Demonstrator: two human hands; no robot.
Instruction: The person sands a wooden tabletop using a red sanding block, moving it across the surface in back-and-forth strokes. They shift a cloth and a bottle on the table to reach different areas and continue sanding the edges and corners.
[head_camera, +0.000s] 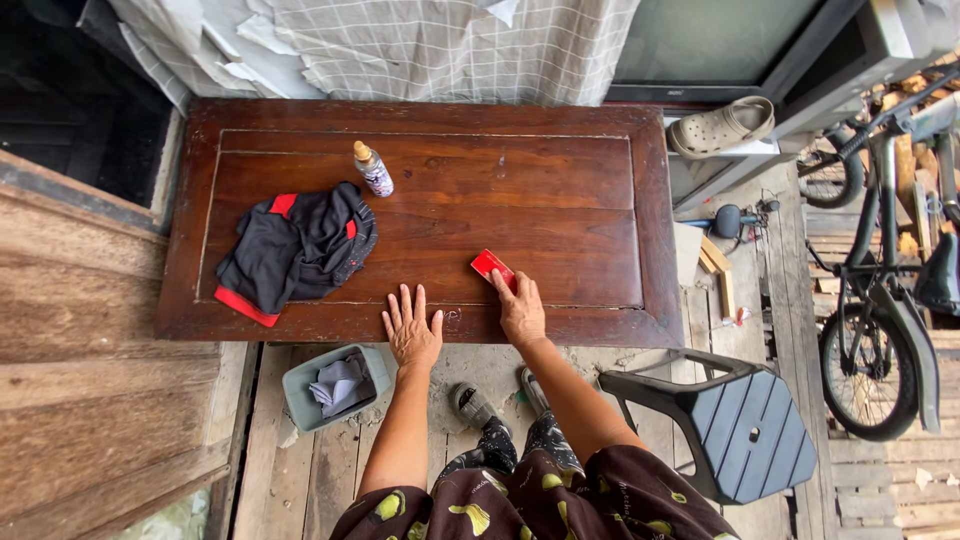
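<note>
**woodnoob:** So what's going on at the wooden table (420, 215) right now?

**benchrat:** The person is standing at its near edge. The left hand (411, 330) lies flat on the near rim, palm down, fingers spread, holding nothing. The right hand (520, 312) is just right of it, fingers curled around a small red pad (489, 265) and pressing it onto the tabletop, a bit in from the near edge and right of centre.

**woodnoob:** Anything else on the table?

**benchrat:** A black and red cloth (295, 250) is bunched up on the left part of the table, well apart from both hands. A small bottle with a tan cap (373, 168) stands just behind the cloth, toward the far edge. Nobody's touching either.

**woodnoob:** How far along does it look?

**benchrat:** My guess is early. The top looks much the same all over: dark, a bit scuffed, with no clearly fresher patch that I can make out. The pad sits at one spot near the front, so most of the surface looks still to be gone over. The bottle's cap looks on, and the cloth isn't in use.

**woodnoob:** And off the table?

**benchrat:** A grey tub (330, 385) with rags sits on the floor below the near edge, left of the person's feet. A dark plastic stool (730, 420) lies tipped over off the near right corner.
</note>
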